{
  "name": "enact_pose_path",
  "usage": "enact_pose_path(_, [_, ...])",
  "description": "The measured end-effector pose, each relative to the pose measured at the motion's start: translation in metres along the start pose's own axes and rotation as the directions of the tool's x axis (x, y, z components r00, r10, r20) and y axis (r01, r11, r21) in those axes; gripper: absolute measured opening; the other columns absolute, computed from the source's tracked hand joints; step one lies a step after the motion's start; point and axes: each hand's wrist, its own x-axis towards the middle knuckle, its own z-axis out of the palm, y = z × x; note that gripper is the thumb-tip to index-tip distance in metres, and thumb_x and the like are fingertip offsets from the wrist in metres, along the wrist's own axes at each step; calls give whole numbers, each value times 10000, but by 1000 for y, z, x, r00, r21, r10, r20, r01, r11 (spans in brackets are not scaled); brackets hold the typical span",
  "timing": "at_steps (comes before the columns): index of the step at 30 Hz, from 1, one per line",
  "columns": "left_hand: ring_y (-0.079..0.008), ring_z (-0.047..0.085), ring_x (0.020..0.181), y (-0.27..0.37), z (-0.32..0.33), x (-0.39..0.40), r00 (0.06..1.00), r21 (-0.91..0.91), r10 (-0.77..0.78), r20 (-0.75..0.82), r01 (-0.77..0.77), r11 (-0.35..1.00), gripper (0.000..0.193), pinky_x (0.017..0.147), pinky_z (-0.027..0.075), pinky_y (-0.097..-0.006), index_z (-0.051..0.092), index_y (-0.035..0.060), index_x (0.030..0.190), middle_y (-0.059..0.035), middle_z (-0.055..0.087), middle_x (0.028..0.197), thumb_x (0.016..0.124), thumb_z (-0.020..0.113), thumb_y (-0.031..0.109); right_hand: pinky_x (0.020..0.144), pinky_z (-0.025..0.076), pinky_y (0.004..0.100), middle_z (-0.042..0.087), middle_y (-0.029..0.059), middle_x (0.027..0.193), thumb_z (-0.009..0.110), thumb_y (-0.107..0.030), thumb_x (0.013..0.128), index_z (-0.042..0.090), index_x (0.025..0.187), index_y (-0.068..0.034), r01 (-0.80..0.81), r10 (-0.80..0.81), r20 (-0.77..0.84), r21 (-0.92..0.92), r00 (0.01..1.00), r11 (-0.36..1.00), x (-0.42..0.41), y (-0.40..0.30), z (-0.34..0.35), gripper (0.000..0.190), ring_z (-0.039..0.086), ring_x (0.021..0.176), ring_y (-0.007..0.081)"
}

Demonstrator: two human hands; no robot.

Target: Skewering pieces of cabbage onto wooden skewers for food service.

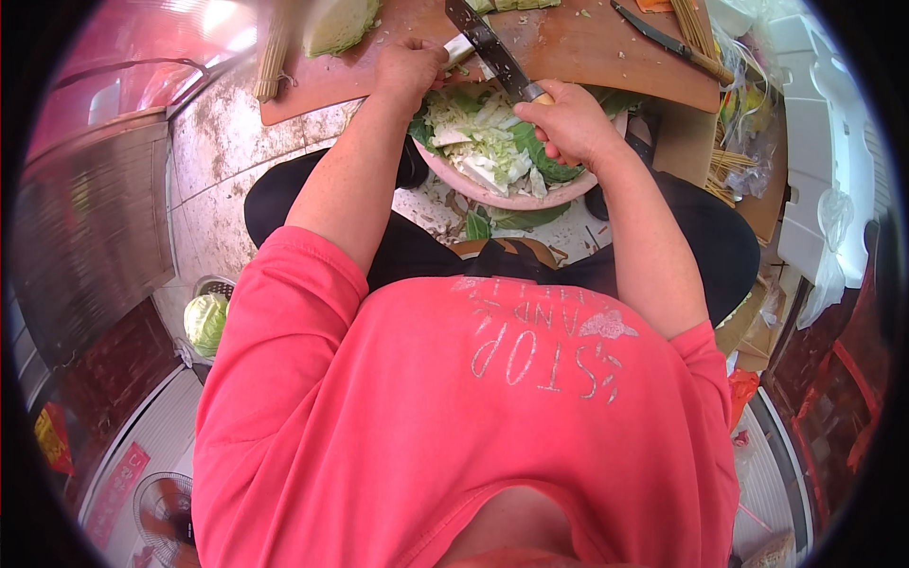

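Observation:
My right hand (572, 124) grips the wooden handle of a knife (497, 53) with a broad dark blade, held slantwise over the near edge of a reddish-brown board (586, 50). Left of the blade, the fingers of my left hand (414, 67) are closed around a pale cabbage piece (458, 51). Below both hands stands a pink basin (490, 199), holding cabbage scraps (490, 149) and green outer leaves. A large cut cabbage (339, 25) lies at the board's upper left, beside a bundle of thin sticks (272, 64). More pale green pieces lie at the top edge.
A curved knife (664, 35) with a wooden handle lies on the board's right, near more sticks (685, 21). Green leaves (529, 216) lie on the floor under the basin. A whole cabbage (206, 324) rests at the left by a metal strainer (213, 285). White foam boxes (813, 135) stand right.

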Motion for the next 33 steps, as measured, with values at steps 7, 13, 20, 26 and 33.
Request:
enact_pose_path(7, [-194, 640, 717, 0, -2, -3, 998, -33, -62, 8, 62, 998, 135, 597, 549, -287, 598, 21, 930, -91, 633, 890, 824, 663, 71, 386, 395, 264, 522, 10, 625, 655, -248, 847, 594, 1036, -57, -7, -7, 103, 134, 995, 991, 6, 6, -8, 276, 498, 453, 101])
enact_pose_path(13, [-200, 647, 740, 1, -1, -3, 996, -44, -87, 10, 88, 995, 119, 621, 563, -290, 603, 23, 935, -84, 636, 895, 831, 653, 55, 754, 501, 430, 666, 191, 898, 636, -263, 793, 593, 1059, -29, 223, -269, -70, -383, 961, 896, 7, 14, 8, 357, 641, 856, 355])
enact_pose_path(20, [-191, 646, 719, -3, -1, 0, 997, -65, -77, 7, 77, 995, 113, 608, 562, -281, 606, 17, 928, -85, 637, 881, 832, 655, 53, 798, 490, 459, 663, 224, 918, 607, -297, 819, 593, 1053, -27, 278, -338, -121, -353, 933, 893, -13, 11, 13, 358, 628, 899, 400])
enact_pose_path(26, [-183, 638, 672, -3, 4, 2, 998, -71, -67, -16, 66, 995, 122, 570, 555, -271, 603, 5, 931, -89, 640, 863, 842, 661, 64, 785, 485, 468, 653, 243, 903, 593, -339, 856, 585, 1044, -5, 313, -358, -68, -353, 931, 882, -33, 11, 17, 384, 623, 888, 413])
enact_pose_path(33, [-176, 628, 654, -3, 5, 2, 998, -56, -55, -43, 53, 997, 152, 543, 547, -264, 596, -3, 929, -84, 638, 867, 835, 688, 74, 791, 479, 470, 649, 249, 903, 593, -322, 854, 585, 1028, 12, 273, -309, -49, -356, 950, 894, -34, 8, 16, 376, 619, 893, 414])
